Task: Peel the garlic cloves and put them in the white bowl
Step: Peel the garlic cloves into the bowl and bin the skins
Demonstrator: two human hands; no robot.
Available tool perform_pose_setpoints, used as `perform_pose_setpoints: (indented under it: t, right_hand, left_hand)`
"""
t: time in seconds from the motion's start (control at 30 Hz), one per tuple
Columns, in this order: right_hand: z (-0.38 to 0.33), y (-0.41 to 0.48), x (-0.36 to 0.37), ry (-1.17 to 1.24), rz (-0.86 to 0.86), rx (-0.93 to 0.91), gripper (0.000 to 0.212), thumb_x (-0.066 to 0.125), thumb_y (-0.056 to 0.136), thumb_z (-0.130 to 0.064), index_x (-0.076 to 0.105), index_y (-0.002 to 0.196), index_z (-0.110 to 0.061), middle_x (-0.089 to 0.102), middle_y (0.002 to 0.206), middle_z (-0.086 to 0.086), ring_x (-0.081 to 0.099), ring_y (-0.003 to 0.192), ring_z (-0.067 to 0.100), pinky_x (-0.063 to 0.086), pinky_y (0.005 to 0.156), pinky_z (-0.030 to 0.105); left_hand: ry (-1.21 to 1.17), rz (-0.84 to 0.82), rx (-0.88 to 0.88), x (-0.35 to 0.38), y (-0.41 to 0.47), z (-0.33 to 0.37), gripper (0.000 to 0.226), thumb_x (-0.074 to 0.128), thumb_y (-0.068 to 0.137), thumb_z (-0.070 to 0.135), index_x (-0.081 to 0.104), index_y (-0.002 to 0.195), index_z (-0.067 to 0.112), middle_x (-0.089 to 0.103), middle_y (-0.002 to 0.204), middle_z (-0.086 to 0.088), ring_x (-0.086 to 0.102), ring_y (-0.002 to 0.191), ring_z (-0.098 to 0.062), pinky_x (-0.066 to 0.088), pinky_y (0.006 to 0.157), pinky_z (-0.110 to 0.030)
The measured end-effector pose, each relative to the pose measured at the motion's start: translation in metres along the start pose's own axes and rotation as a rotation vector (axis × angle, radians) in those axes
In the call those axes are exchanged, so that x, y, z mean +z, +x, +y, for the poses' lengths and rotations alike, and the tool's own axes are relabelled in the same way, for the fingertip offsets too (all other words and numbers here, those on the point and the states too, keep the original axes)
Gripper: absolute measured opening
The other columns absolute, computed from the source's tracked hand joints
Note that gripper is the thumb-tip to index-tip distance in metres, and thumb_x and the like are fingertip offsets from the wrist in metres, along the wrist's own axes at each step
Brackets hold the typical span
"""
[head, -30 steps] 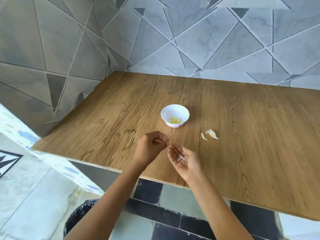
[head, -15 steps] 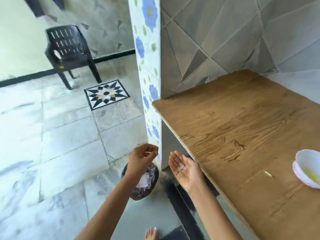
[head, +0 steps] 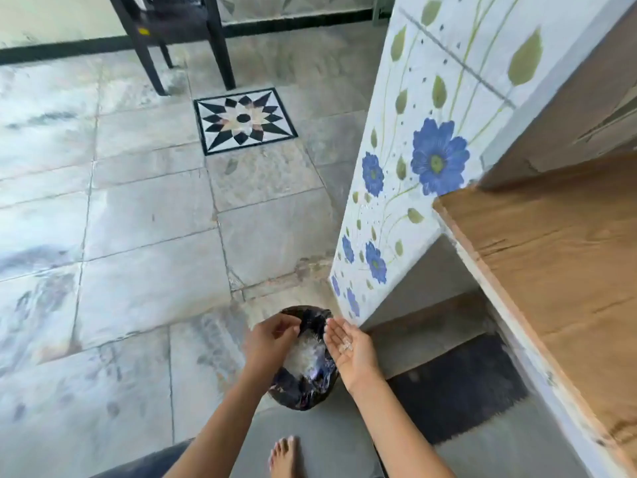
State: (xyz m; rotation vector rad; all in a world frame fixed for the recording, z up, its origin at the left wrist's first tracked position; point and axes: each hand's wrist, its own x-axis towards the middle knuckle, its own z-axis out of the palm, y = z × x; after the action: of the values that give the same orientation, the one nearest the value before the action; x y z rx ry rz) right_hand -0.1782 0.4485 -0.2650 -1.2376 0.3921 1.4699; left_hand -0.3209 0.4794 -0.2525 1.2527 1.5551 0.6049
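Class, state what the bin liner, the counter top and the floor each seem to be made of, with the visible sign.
Bin liner: thin black plastic film, glossy; it crinkles and glints.
Counter top: wood or wood-look laminate, matt; brown grain lines, pale edge.
Floor: stone or ceramic tiles, lightly polished; grout joints, marbled sheen.

Tiled floor (head: 144,215), black chair (head: 179,32)
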Motion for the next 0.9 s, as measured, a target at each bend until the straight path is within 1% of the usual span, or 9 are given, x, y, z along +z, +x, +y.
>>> perform_pose_setpoints:
  t: [0.1, 0.23, 0.33, 0.47, 0.53, 0.63, 0.73, 0.83, 0.9]
  right_hand:
    - [0.043, 0.119, -0.015, -0.114, 0.100, 0.049, 0.022, 0.041, 0.099, -0.008, 0.056, 0.112, 0.001, 0.065, 0.090, 0.011, 0.062, 0.081, 0.018, 0.052, 0.073, 0.025]
    - [0.049, 0.142, -0.019, -0.215, 0.089, 0.082, 0.030, 0.042, 0.099, -0.008, 0.052, 0.123, 0.006, 0.063, 0.099, 0.012, 0.060, 0.087, 0.019, 0.050, 0.076, 0.023]
    - [0.071, 0.203, -0.029, -0.267, 0.152, 0.110, 0.035, 0.042, 0.100, -0.013, 0.048, 0.128, 0.008, 0.055, 0.127, 0.019, 0.054, 0.117, 0.027, 0.045, 0.092, 0.028]
    - [0.095, 0.242, -0.043, -0.244, 0.135, 0.213, 0.045, 0.029, 0.104, -0.024, 0.038, 0.139, 0.004, 0.039, 0.145, 0.020, 0.037, 0.135, 0.029, 0.033, 0.104, 0.033]
    - [0.098, 0.250, -0.046, -0.253, 0.124, 0.216, 0.048, 0.029, 0.104, -0.027, 0.037, 0.139, 0.004, 0.041, 0.144, 0.019, 0.039, 0.133, 0.032, 0.033, 0.105, 0.037]
    - [0.101, 0.252, -0.053, -0.247, 0.114, 0.306, 0.057, 0.031, 0.101, -0.042, 0.045, 0.132, 0.003, 0.048, 0.136, 0.021, 0.044, 0.128, 0.034, 0.034, 0.105, 0.042]
    - [0.101, 0.250, -0.064, -0.234, 0.119, 0.334, 0.057, 0.029, 0.101, -0.042, 0.037, 0.142, -0.003, 0.040, 0.145, 0.016, 0.038, 0.133, 0.029, 0.033, 0.100, 0.038]
    - [0.102, 0.255, -0.072, -0.276, 0.107, 0.326, 0.053, 0.034, 0.099, -0.043, 0.044, 0.139, -0.009, 0.056, 0.121, 0.009, 0.054, 0.104, 0.022, 0.042, 0.079, 0.032]
    - [0.104, 0.257, -0.071, -0.214, 0.094, 0.318, 0.051, 0.032, 0.100, -0.040, 0.047, 0.135, -0.006, 0.058, 0.121, 0.014, 0.055, 0.110, 0.027, 0.044, 0.091, 0.036]
  left_hand:
    - [0.020, -0.023, -0.061, 0.041, 0.079, -0.091, 0.026, 0.060, 0.086, 0.003, 0.067, 0.080, 0.028, 0.068, 0.081, 0.011, 0.061, 0.073, -0.006, 0.045, 0.066, -0.017]
    - [0.015, -0.072, -0.008, 0.057, 0.090, -0.108, 0.041, 0.051, 0.084, -0.006, 0.066, 0.085, 0.032, 0.070, 0.092, 0.011, 0.064, 0.083, -0.002, 0.051, 0.076, -0.022]
    - [-0.012, -0.088, 0.042, 0.081, 0.112, -0.168, 0.043, 0.049, 0.085, -0.005, 0.066, 0.098, 0.032, 0.070, 0.101, 0.011, 0.060, 0.080, 0.005, 0.046, 0.074, -0.012]
    - [-0.196, -0.180, 0.182, 0.108, 0.100, -0.212, 0.032, 0.042, 0.092, 0.029, 0.056, 0.120, 0.036, 0.055, 0.132, 0.013, 0.045, 0.123, 0.008, 0.032, 0.102, -0.009]
    - [-0.239, -0.297, 0.167, 0.122, 0.102, -0.222, 0.040, 0.033, 0.092, 0.045, 0.049, 0.128, 0.039, 0.044, 0.144, 0.013, 0.032, 0.135, 0.004, 0.020, 0.112, -0.014]
    - [0.068, -0.435, 0.094, 0.139, 0.115, -0.258, 0.043, 0.020, 0.094, 0.053, 0.028, 0.136, 0.051, 0.023, 0.155, 0.016, 0.009, 0.145, -0.002, 0.001, 0.117, -0.029]
    - [0.318, -0.414, -0.216, 0.135, 0.146, -0.278, 0.042, 0.021, 0.103, 0.039, 0.027, 0.144, 0.040, 0.014, 0.159, 0.007, 0.007, 0.146, -0.010, 0.002, 0.118, -0.038]
    - [0.023, -0.282, -0.025, 0.136, 0.148, -0.260, 0.037, 0.030, 0.103, 0.033, 0.036, 0.138, 0.040, 0.025, 0.155, 0.009, 0.020, 0.141, -0.001, 0.013, 0.112, -0.014]
    - [-0.071, -0.392, 0.141, 0.144, 0.133, -0.245, 0.037, 0.029, 0.099, 0.034, 0.037, 0.134, 0.044, 0.030, 0.150, 0.017, 0.020, 0.138, 0.008, 0.012, 0.110, -0.007]
